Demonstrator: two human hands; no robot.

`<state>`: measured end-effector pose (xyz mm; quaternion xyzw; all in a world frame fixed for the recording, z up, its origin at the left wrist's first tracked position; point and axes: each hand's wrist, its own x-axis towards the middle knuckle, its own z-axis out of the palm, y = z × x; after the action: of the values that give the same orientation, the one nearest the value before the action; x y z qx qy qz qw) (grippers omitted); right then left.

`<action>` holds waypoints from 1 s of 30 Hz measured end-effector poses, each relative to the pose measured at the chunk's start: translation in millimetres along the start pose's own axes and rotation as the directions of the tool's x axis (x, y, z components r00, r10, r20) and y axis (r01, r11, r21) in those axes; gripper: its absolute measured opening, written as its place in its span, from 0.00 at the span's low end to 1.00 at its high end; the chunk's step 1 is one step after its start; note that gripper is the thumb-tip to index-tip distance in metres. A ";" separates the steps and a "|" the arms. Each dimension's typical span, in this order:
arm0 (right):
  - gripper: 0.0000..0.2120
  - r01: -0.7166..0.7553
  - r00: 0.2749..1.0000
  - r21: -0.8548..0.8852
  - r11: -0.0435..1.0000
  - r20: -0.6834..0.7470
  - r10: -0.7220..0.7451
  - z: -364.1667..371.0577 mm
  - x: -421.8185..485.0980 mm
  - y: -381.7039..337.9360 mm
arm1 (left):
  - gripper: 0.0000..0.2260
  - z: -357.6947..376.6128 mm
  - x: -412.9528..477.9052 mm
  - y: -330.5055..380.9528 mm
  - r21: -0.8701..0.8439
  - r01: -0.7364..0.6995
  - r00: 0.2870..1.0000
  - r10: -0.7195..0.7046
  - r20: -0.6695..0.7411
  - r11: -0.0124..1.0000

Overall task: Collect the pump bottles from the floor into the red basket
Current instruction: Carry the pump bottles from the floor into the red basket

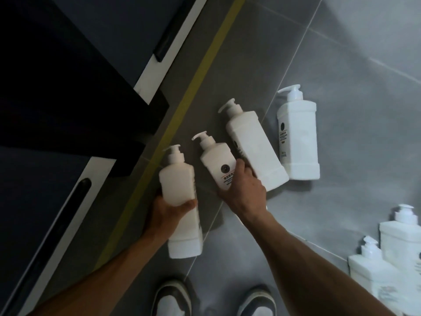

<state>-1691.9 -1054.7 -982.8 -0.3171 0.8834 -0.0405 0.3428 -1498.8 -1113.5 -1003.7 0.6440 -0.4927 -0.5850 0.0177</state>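
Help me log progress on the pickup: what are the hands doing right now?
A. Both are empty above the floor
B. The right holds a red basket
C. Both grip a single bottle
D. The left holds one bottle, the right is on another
D: the left hand grips one pump bottle, while the right hand closes on the labelled bottle beside it.

Both hands point(169, 210) point(245, 188) outstretched, fingers curled.
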 end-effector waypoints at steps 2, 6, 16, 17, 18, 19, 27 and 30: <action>0.41 0.000 1.000 -0.003 1.000 -0.001 0.000 -3.0 -4.2 1.3 | 0.27 -9.6 -3.7 11.2 0.020 -0.046 0.998 0.046 0.032 0.999; 0.37 -0.040 0.999 0.022 0.999 -0.007 0.040 -20.9 -26.5 5.2 | 0.37 -34.8 -25.8 35.8 0.014 -0.081 0.994 0.080 0.079 0.997; 0.39 -0.084 0.996 0.103 0.991 -0.003 0.085 -129.1 -122.4 -9.0 | 0.48 -90.5 -136.8 116.3 0.057 0.004 0.990 -0.012 0.137 0.998; 0.38 -0.083 0.996 0.105 0.991 -0.015 0.085 -145.2 -135.0 -13.3 | 0.47 -95.4 -149.6 127.8 0.103 -0.016 0.990 0.001 0.142 0.995; 0.37 -0.075 0.996 0.111 0.991 -0.031 0.079 -162.3 -148.8 -18.2 | 0.45 -99.8 -164.7 141.6 0.142 -0.031 0.988 0.009 0.154 0.989; 0.37 -0.066 0.996 0.119 0.991 -0.049 0.073 -179.2 -164.1 -23.3 | 0.40 -103.9 -181.4 155.7 0.181 -0.039 0.988 0.010 0.155 0.983; 0.35 -0.079 0.990 0.158 0.984 -0.107 0.096 -312.7 -308.0 -79.0 | 0.24 -156.8 -334.6 289.5 0.474 -0.187 0.982 0.155 0.107 0.860; 0.34 -0.061 0.988 0.149 0.987 -0.130 0.081 -356.5 -360.4 -96.8 | 0.30 -184.9 -388.5 327.5 0.493 -0.239 0.971 0.219 0.099 0.836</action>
<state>-1662.1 -971.8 -474.3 -0.2561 0.9101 -0.1134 0.3053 -1491.3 -1129.7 -463.3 0.5514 -0.7013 -0.4427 -0.0901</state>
